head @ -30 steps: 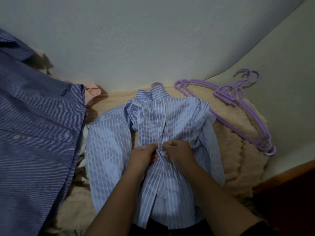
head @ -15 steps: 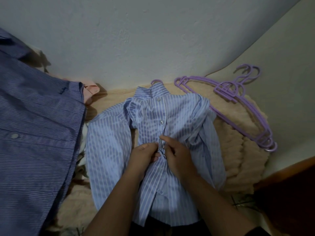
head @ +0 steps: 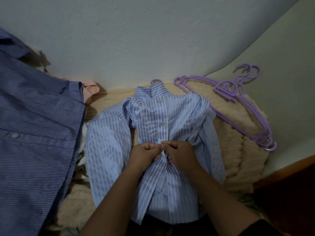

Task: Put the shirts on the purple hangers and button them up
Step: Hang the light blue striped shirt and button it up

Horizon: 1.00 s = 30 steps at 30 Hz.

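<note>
A light blue striped shirt (head: 110, 143) lies face up on a beige fuzzy blanket (head: 238, 160). A purple hanger is inside it, and only the hook (head: 156, 81) shows above the collar. Two upper buttons are fastened. My left hand (head: 144, 155) and my right hand (head: 180, 153) meet at the placket in the middle of the shirt. Each pinches one edge of the front there. The button between my fingers is hidden. A stack of spare purple hangers (head: 242, 108) lies to the right of the shirt.
A darker blue striped shirt (head: 34, 142) covers the left side. A pink garment (head: 91, 90) peeks out beside it. The white wall (head: 153, 40) runs close behind the blanket. A dark wooden edge (head: 289, 169) sits at lower right.
My right hand has drawn back from the higher spot on the placket and both hands now pinch the shirt front together at mid-height. The shirt has not shifted.
</note>
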### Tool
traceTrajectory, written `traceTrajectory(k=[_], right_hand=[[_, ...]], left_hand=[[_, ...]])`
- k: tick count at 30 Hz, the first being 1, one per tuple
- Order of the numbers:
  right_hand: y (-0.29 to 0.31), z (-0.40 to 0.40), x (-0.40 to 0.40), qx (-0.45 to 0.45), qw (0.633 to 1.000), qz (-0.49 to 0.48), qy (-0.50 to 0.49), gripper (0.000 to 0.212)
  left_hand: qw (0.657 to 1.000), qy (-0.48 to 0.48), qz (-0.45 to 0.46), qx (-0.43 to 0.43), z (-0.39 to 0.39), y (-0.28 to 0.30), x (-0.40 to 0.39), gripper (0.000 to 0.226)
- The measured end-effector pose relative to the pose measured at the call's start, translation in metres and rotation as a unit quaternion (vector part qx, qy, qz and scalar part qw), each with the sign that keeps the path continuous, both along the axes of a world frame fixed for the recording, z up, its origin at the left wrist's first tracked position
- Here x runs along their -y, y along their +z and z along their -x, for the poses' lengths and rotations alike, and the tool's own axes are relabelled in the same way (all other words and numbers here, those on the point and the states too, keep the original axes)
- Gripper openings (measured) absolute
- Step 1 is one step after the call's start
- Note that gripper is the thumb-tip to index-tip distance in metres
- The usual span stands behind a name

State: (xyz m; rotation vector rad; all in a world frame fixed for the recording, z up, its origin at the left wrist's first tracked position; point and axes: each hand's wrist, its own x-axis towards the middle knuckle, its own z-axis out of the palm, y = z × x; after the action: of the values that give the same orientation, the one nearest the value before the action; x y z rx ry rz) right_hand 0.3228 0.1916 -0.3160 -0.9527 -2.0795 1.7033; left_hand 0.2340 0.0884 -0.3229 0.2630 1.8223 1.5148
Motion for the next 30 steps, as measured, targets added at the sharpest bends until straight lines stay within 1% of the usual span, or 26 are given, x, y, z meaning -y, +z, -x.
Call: traceTrajectory(k=[2, 5, 7, 11, 14, 15, 17, 19, 21, 22, 24, 27, 28, 30], right_hand=[[0.000, 0.000, -0.001, 0.005, 0.998, 0.056, -0.018, 0.021], [0.000, 0.001, -0.002, -0.001, 0.995, 0.098, -0.033, 0.023], [0.000, 0.001, -0.003, -0.006, 0.994, 0.104, -0.034, 0.023], [0.002, 0.001, -0.001, -0.014, 0.993, 0.109, -0.039, 0.019], [0.002, 0.000, 0.001, -0.017, 0.994, 0.102, -0.042, 0.015], [0.002, -0.002, 0.001, -0.022, 0.993, 0.104, -0.044, 0.013], [0.003, -0.008, 0.002, -0.042, 0.992, 0.112, -0.046, 0.014], [0.003, -0.019, 0.005, -0.050, 0.994, 0.089, -0.043, 0.017], [0.001, -0.033, 0.011, -0.043, 0.996, 0.061, -0.045, 0.019], [0.001, -0.038, 0.015, -0.038, 0.997, 0.057, -0.044, 0.020], [0.002, -0.047, 0.023, -0.020, 0.998, 0.048, -0.036, 0.019], [0.003, -0.052, 0.034, 0.021, 1.000, 0.013, -0.009, 0.023], [0.004, -0.052, 0.035, 0.035, 0.999, 0.003, -0.003, 0.025], [0.005, -0.053, 0.037, 0.054, 0.998, -0.008, -0.004, 0.025]], left_hand=[[1.000, -0.009, 0.005, 0.005, 0.002, 0.001, 0.000, 0.013], [0.999, -0.024, 0.020, 0.006, 0.006, 0.001, -0.001, 0.015], [0.999, -0.023, 0.034, 0.018, 0.008, 0.002, -0.002, 0.016], [0.993, -0.015, 0.016, 0.119, 0.014, 0.005, -0.002, 0.016], [0.991, -0.019, 0.010, 0.131, 0.013, 0.009, 0.000, 0.016], [0.992, -0.017, 0.014, 0.121, 0.011, 0.011, 0.002, 0.015], [0.997, -0.011, 0.032, 0.068, 0.006, 0.012, 0.011, 0.017], [0.999, -0.006, 0.042, 0.000, -0.004, 0.013, 0.024, 0.018], [0.998, -0.011, 0.042, -0.048, -0.019, 0.015, 0.036, 0.013], [0.996, -0.014, 0.051, -0.069, -0.027, 0.015, 0.040, 0.011], [0.990, -0.010, 0.077, -0.120, -0.040, 0.014, 0.046, 0.016], [0.971, -0.032, 0.125, -0.202, -0.050, 0.010, 0.052, 0.022], [0.965, -0.044, 0.141, -0.217, -0.053, 0.010, 0.054, 0.023], [0.962, -0.049, 0.154, -0.219, -0.055, 0.009, 0.056, 0.022]])
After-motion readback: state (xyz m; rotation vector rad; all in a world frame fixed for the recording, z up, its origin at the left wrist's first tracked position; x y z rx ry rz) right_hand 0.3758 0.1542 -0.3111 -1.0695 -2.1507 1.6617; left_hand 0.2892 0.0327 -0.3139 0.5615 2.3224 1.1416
